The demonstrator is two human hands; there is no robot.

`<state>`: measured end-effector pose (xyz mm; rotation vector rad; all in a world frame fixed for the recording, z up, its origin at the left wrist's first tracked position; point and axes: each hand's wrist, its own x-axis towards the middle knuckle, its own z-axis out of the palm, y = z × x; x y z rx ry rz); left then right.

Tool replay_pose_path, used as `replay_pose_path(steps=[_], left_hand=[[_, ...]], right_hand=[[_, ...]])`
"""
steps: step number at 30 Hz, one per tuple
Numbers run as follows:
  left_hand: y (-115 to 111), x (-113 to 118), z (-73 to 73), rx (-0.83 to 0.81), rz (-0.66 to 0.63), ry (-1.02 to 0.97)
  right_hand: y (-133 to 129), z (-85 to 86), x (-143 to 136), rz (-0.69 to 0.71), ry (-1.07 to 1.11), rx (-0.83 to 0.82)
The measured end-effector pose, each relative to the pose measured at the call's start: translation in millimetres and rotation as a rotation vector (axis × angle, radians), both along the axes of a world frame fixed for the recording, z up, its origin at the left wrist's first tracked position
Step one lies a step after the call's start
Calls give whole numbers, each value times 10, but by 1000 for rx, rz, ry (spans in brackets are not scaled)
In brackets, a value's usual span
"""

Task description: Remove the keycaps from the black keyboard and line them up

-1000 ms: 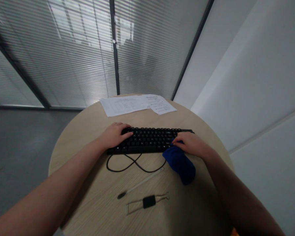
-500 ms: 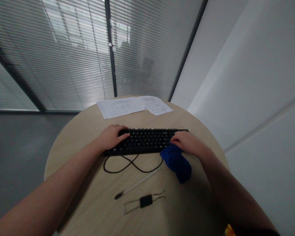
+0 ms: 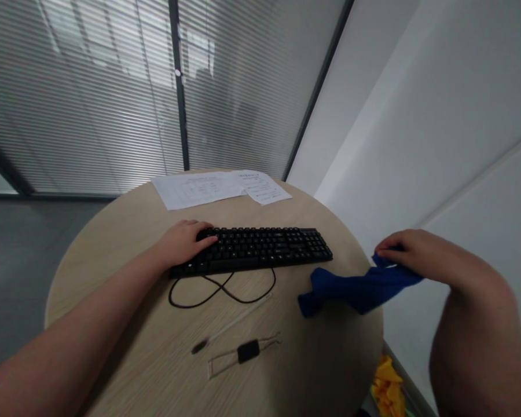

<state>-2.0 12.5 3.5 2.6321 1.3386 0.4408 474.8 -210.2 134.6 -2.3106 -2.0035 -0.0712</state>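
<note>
While our left hand [image 3: 180,243] lies flat on the left end of the black keyboard [image 3: 252,250], its fingers loose and released across the keys and gripping nothing, our right hand [image 3: 417,255] is out past the right edge of the round surface [image 3: 125,231], fingers pinched shut on one end of the blue cloth [image 3: 351,286]. That cloth hangs stretched between hand and surface, its far end trailing on the wood just right of the keyboard, apart from it. To handle it well, we'd say bunch it into the palm so no loose tail drags, and let the left hand pin the keyboard so it doesn't slide. Watch the black cable [image 3: 217,289] looped in front of the keys, and the thin white stick [image 3: 234,324] and the wire keycap puller [image 3: 245,351] lying nearer us: a trailing corner could sweep them. Paper sheets [image 3: 208,186] sit behind, well clear.
</note>
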Motion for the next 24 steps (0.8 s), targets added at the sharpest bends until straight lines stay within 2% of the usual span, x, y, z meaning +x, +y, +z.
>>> replay_pose_path(steps=[2,4,7,10,13,17,24], left_hand=[[13,-1,-11,10,-6,-3],[21,-5,-20,18,-14,-19],[9,-7,-15,18,-11,-32],[-18,-4,3,10,-1,-26],[-25,-3,8,11,7,-31],[2,-8,-10,11,1,-24],[9,-1,-8,8,9,3]], right_hand=[[62,-3,18,-68,-51,52],[217,-151,-77,-90,-81,220],[501,-623,-366,80,64,334],[715,-1137,-678,156,177,404],[809,-1419,-870,181,173,373],[817,-1480,-911,237,154,313],[785,-1503,-888,333,197,333]])
